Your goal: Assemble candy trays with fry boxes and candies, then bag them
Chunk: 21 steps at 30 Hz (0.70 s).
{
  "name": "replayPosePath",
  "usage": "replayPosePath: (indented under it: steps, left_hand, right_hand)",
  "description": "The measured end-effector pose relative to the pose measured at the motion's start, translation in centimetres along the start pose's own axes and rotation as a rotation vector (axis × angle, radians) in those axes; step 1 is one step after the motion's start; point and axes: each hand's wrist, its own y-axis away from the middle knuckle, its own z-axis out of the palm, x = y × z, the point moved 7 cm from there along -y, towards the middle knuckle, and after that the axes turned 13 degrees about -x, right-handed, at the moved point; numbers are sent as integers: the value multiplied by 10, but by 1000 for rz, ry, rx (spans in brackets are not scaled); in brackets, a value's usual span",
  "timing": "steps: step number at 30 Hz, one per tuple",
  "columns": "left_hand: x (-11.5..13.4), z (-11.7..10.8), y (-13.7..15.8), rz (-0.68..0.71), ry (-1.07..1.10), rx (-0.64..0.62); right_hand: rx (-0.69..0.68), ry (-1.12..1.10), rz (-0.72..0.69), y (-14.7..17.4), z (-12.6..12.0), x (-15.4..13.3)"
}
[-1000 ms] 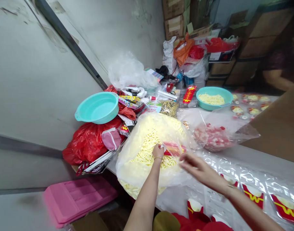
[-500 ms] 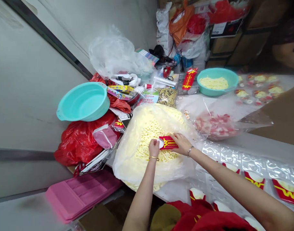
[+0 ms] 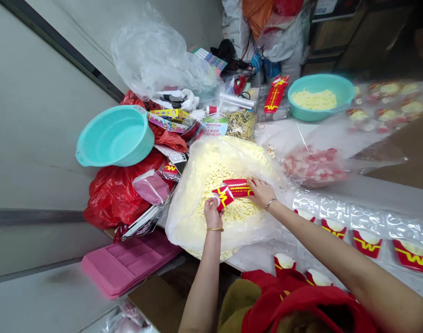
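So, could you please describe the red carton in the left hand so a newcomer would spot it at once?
Start at the large translucent bag of pale yellow pieces. Over it, the left hand holds the red carton near its white end. A bold yellow zigzag sets it apart from the longer red stack at the right hand, which shows rows of small yellow marks.

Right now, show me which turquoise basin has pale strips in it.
The right-hand basin, beside a red carton: pale strips lie in it. The left basin, above the red bag, shows only its turquoise inside.
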Motion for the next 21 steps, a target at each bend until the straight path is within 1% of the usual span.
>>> replayPosePath:
  steps: [2,4,6,7,8,9,11,13,14,16,17,18,20,21]
  left_hand:
    - [-7,3,18,-43,-50,-73]
    - [-15,7,34,-74,-99,-132]
    - [-25,15,49,-99,-149,-213]
    - [-30,22,55,-104,-177,-275]
    - [-35,31,60,-100,-209,-349]
    - [-39,41,65,-91,-248,-431]
    - [-45,60,70,-67,-354,-591]
    - [-43,74,65,-1,-512,-672]
    - [-39,79,60,67,-625,-682]
    - [-27,89,48,249,-921,-681]
    - [-24,96,42,329,-1084,-681]
    - [-23,102,36,380,-1228,-693]
    - [-28,113,26,403,-1417,-724]
    - [-31,117,22,393,-1452,-729]
  right_hand:
    - [14,-21,-23,12,-5,-3]
    - [29,-49,-98,34,-7,-13]
    - [35,-96,-218,63,-2,-30]
    - [32,-128,-270,77,3,-40]
    - [24,-163,-290,91,10,-47]
    - [15,-197,-276,102,18,-51]
    - [5,-240,-186,119,34,-52]
    - [18,-246,-95,129,45,-44]
    - [28,-240,-58,131,48,-37]
    - [46,-228,10,133,48,-18]
    - [55,-224,44,131,45,-7]
    - [69,-223,73,129,41,5]
    - [121,-225,116,122,26,28]
    - [155,-234,133,118,18,39]
